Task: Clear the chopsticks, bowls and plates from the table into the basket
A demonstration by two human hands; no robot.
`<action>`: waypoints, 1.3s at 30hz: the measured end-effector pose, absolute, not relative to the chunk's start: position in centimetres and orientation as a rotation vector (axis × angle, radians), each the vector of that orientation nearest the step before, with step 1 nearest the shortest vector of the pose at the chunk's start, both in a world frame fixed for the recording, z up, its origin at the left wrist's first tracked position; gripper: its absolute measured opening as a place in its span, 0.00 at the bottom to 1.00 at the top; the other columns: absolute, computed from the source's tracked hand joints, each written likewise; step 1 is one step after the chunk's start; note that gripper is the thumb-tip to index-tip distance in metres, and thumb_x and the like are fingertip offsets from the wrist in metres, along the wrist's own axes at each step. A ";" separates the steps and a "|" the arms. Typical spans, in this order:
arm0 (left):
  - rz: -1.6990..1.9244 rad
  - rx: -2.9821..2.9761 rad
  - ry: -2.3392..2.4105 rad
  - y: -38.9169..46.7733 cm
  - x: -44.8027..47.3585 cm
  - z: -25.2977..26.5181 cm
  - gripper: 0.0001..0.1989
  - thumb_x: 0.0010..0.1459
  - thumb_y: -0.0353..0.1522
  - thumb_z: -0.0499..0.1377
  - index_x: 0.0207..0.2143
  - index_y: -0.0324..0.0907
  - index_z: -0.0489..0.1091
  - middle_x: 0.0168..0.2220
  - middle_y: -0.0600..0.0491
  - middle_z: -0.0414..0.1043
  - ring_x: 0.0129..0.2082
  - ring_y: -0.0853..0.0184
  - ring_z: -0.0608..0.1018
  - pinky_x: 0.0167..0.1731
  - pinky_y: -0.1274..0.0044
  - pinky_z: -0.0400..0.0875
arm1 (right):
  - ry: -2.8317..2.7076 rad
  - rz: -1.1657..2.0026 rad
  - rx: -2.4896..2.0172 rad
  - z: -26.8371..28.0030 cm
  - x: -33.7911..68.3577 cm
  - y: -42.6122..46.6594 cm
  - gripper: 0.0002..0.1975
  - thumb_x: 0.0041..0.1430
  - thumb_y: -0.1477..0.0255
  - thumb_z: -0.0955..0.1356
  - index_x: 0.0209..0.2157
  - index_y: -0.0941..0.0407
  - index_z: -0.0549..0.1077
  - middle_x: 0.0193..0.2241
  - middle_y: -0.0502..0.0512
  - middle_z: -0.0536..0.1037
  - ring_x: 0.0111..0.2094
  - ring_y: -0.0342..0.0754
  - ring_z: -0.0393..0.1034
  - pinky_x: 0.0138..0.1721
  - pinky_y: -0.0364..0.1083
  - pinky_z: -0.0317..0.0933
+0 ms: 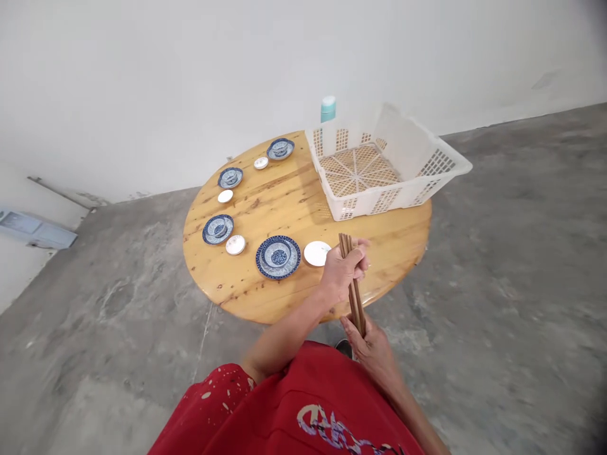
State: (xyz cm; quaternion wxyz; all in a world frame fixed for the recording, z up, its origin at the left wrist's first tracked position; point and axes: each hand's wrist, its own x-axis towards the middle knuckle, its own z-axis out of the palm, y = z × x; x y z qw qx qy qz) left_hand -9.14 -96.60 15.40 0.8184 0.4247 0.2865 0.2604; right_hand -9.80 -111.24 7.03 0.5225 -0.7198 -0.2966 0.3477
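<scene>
A bundle of brown wooden chopsticks is held upright at the near edge of the table, in front of my body. My left hand is closed round its upper part, with the tips sticking out above the thumb. Lower down, my right hand grips the bottom end. Just left of my left hand lies a small white dish, partly covered by the hand. Beside that dish is a blue-patterned plate with a matching bowl on it.
On the round wooden table, several more blue place settings with small white dishes run along the left and back edge. A large white plastic basket stands at the back right, slightly past the edge. Behind it is a teal bottle.
</scene>
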 end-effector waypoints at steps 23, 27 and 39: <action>0.795 1.451 0.512 -84.9 -10.8 17.1 0.34 0.67 0.55 0.45 0.57 0.40 0.72 0.57 0.43 0.74 0.59 0.58 0.74 0.59 0.66 0.66 | -1.275 0.430 -1.937 4.2 -4.2 -107.7 0.23 0.69 0.48 0.55 0.34 0.52 0.64 0.21 0.54 0.74 0.21 0.53 0.72 0.23 0.45 0.55; 0.369 1.711 0.278 -82.4 -12.6 17.7 0.35 0.63 0.59 0.48 0.53 0.44 0.77 0.56 0.46 0.76 0.59 0.55 0.75 0.61 0.65 0.67 | -1.439 0.357 -1.971 3.5 -4.0 -107.7 0.21 0.71 0.52 0.54 0.33 0.52 0.63 0.20 0.53 0.74 0.19 0.51 0.71 0.21 0.44 0.51; 0.696 1.630 0.416 -79.6 -14.2 17.9 0.31 0.64 0.55 0.53 0.55 0.43 0.75 0.53 0.41 0.77 0.54 0.54 0.78 0.54 0.65 0.73 | -1.696 0.627 -1.810 8.8 0.3 -101.3 0.11 0.68 0.62 0.57 0.32 0.51 0.59 0.18 0.50 0.71 0.19 0.50 0.69 0.23 0.44 0.50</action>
